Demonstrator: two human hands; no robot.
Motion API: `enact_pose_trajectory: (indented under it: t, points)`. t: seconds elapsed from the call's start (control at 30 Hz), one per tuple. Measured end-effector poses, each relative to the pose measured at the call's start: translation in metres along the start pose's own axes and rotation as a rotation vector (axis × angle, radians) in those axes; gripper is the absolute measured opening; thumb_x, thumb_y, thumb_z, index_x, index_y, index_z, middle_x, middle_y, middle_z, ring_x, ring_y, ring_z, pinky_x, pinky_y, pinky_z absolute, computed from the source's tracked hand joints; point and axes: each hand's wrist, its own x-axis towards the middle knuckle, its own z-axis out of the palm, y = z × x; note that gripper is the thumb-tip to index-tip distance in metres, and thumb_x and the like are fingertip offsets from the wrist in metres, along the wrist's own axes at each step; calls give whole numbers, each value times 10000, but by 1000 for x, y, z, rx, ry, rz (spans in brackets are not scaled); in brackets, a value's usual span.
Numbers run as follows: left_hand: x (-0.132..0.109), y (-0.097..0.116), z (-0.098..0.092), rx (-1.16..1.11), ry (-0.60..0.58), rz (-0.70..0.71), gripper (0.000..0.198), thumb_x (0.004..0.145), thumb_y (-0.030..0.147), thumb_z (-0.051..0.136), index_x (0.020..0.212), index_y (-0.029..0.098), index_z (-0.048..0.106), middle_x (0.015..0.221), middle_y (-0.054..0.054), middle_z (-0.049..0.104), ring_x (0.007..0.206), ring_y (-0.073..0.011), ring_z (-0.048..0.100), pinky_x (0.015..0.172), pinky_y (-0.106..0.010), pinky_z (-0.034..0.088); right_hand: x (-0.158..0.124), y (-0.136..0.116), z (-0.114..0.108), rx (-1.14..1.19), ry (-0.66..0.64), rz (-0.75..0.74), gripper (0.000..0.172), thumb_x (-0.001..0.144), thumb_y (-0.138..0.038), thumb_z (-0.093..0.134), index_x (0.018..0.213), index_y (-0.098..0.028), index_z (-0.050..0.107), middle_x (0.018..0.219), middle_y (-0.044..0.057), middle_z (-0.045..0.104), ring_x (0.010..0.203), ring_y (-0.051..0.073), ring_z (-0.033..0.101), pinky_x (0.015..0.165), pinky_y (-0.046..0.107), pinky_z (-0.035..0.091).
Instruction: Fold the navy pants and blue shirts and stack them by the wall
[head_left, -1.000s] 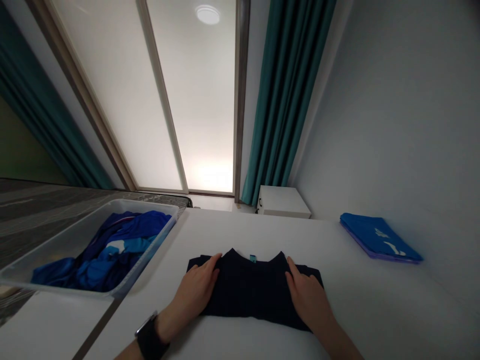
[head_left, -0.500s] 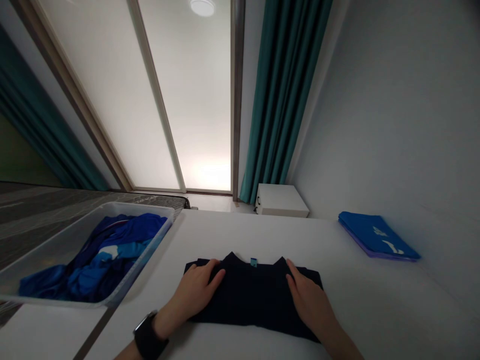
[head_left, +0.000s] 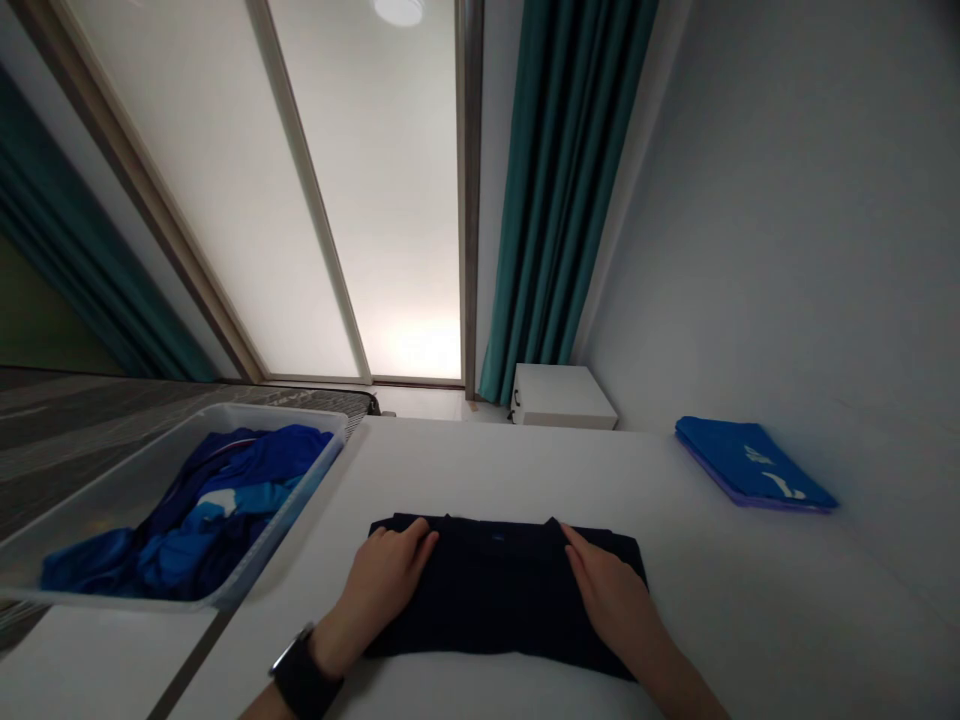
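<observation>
A folded dark navy shirt (head_left: 502, 600) lies on the white table, its collar side facing away from me and a small label at the neck. At the left of the collar, my left hand (head_left: 394, 570), with a black watch (head_left: 304, 672) on its wrist, has its fingers closed on the fabric. My right hand (head_left: 607, 590) pinches the right collar corner between thumb and fingers. The fingertips of both hands are partly hidden against the dark cloth.
A translucent plastic bin (head_left: 217, 598) with rumpled blue clothes (head_left: 217, 510) stands at the left. Folded blue garments (head_left: 754, 465) lie at the right by the wall. A white box (head_left: 562, 395) stands beyond the white table (head_left: 480, 465), near a teal curtain (head_left: 570, 200).
The raised collar points of the shirt have come down, and its top edge is now flatter. My hands have moved slightly left, staying at the collar.
</observation>
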Motion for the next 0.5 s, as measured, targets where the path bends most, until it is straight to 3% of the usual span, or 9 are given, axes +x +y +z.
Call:
enact_pose_trajectory:
  t: [0.13,0.3,0.4,0.5]
  points:
    - [0,6,0,89,6,27,371,1025,369,307,1060,202,637,850,-101,736,850,-294,684,758,-364,459,-2,1,2,-179,-14,3,477,990,-266,262,1369,-196,542,1136,107,722,866,242,727,704,330,535]
    - [6,9,-2,67,2,46,408,1031,373,279,1061,213,652,852,-109,738,838,-284,695,770,-371,464,1,-4,0,-271,11,-2,494,1011,-288,223,1390,-154,510,1113,123,727,875,264,721,747,376,535]
    - [9,7,2,90,34,7,377,1020,388,315,1084,209,640,829,-116,734,845,-296,694,765,-383,470,2,-5,6,-358,31,-51,461,1002,-239,261,1375,-161,520,999,115,747,816,267,718,740,389,525]
    - [9,4,6,97,47,-22,357,1013,396,336,1105,200,620,784,-103,724,805,-296,694,736,-383,481,2,-3,11,-422,119,-106,436,992,-221,292,1345,-171,543,945,112,737,785,246,700,746,385,519]
